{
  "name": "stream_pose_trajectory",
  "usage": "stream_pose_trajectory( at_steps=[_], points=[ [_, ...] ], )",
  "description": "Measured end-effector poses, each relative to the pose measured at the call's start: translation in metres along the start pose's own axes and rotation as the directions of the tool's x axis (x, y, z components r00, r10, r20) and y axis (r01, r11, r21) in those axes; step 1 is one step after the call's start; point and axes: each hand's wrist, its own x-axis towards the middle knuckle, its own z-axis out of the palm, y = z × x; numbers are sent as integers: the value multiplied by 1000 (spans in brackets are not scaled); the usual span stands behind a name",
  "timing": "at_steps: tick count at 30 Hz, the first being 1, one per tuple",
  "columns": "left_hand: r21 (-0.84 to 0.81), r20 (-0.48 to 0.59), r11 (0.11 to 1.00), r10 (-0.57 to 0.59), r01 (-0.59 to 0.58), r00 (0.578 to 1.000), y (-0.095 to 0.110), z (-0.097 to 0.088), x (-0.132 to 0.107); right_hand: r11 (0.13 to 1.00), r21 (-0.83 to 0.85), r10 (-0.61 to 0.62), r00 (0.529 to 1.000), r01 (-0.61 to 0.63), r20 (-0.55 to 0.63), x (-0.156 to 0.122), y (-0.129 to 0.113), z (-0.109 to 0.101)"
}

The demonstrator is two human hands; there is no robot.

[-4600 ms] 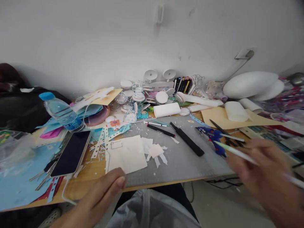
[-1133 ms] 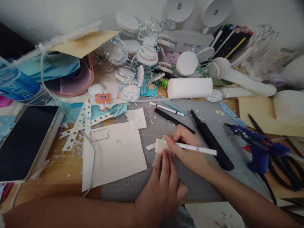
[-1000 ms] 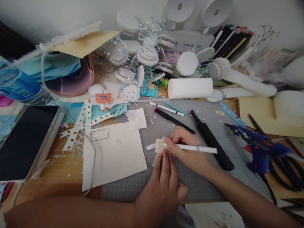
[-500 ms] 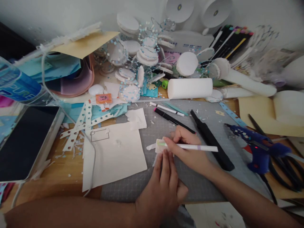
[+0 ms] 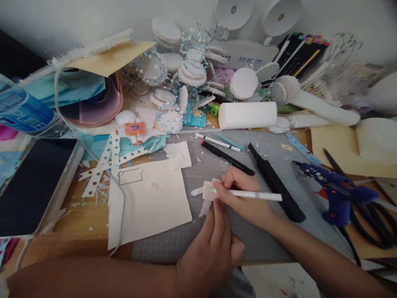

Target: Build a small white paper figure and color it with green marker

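Note:
My right hand (image 5: 245, 198) is closed around a white pen (image 5: 248, 194) with a green tip, and the tip rests on a small pale paper cut-out (image 5: 208, 194) lying on the grey cutting mat (image 5: 217, 240). My left hand (image 5: 214, 248) lies flat on the mat just below, its fingers stretched out and pressing the lower edge of the cut-out. Part of the cut-out is hidden under both hands.
A white sheet (image 5: 149, 203) lies to the left, with a tablet (image 5: 31, 186) and water bottle (image 5: 21, 114) beyond. Black markers (image 5: 228, 158), a black tool (image 5: 273, 182), a blue glue gun (image 5: 335, 194), scissors (image 5: 372, 225) and a foam cylinder (image 5: 248, 114) surround the mat.
Since the oldest frame the view has closed in and both hands have come to the cut-out. In the last second my left fingers slid slightly down; the pen barely moved.

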Motion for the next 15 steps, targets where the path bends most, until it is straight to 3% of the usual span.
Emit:
stream_pose_trajectory(
  at_steps=[15],
  points=[
    [59,-66,998,-6,10,998,6,4,-2,999,-37,-21,1000,22,23,-1,-2,-1]
  ],
)
